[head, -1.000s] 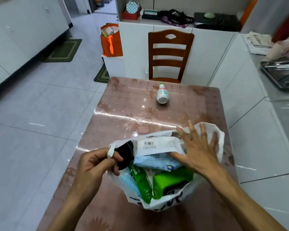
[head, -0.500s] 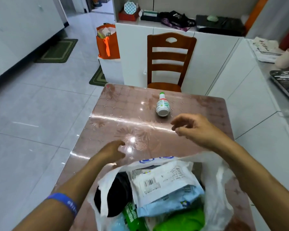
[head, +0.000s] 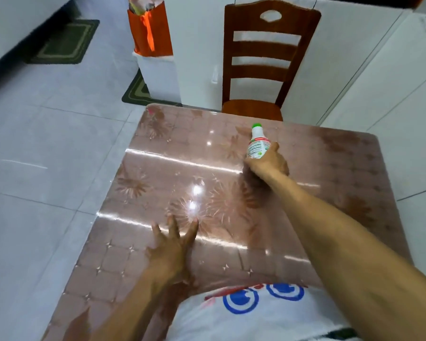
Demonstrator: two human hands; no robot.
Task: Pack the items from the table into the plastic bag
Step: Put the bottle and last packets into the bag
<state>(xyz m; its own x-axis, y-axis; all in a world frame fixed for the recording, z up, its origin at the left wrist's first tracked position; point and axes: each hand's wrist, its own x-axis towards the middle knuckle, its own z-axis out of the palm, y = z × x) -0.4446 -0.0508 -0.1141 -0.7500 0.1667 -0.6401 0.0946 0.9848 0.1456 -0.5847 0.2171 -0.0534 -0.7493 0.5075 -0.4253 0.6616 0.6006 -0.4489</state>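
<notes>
Right hand point(head: 267, 161) stretched far across counter point(head: 158, 183), fingers wrapped round lower body of bottle point(head: 257, 141). Bottle sits near counter's far edge, just before chair point(head: 268, 57), long axis pointing away from me, green cap at far end. Left hand point(head: 174, 242) flat on counter, fingers straight, gripping nothing (bracing my lean, I judge). Plastic bag point(head: 256, 313) lies at near edge, close under me, well apart from bottle. Coming move, I reckon: lift bottle, draw it straight back toward me into bag; right hand does it.
</notes>
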